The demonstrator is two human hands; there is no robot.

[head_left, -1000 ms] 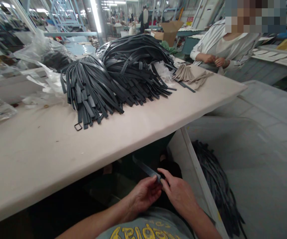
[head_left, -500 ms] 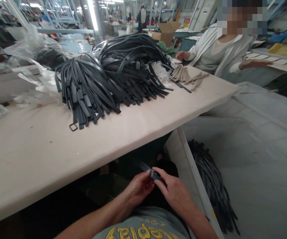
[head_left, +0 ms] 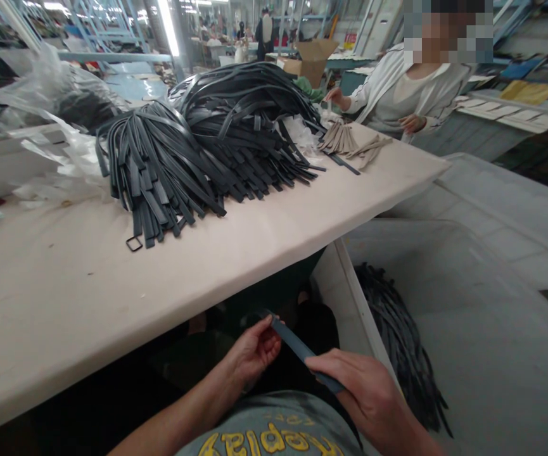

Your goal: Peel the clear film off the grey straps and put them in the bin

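Note:
Below the table edge, my left hand (head_left: 252, 351) pinches the far end of a dark grey strap (head_left: 297, 347). My right hand (head_left: 363, 396) grips the same strap nearer my body, so the strap runs stretched between the two hands over my lap. On the cream table (head_left: 264, 234) in front lies a large pile of dark straps (head_left: 192, 152), with a small black square buckle (head_left: 133, 243) loose at its near edge.
A white bin (head_left: 468, 329) at my right holds more dark straps (head_left: 401, 342). Beige straps (head_left: 350, 142) lie at the table's far corner, where another person (head_left: 411, 95) in a white top works. Clear plastic bags (head_left: 59, 95) sit at the back left.
My right hand has slid back along the strap toward my body, and my hands are now further apart. The other person's hand has reached to the table.

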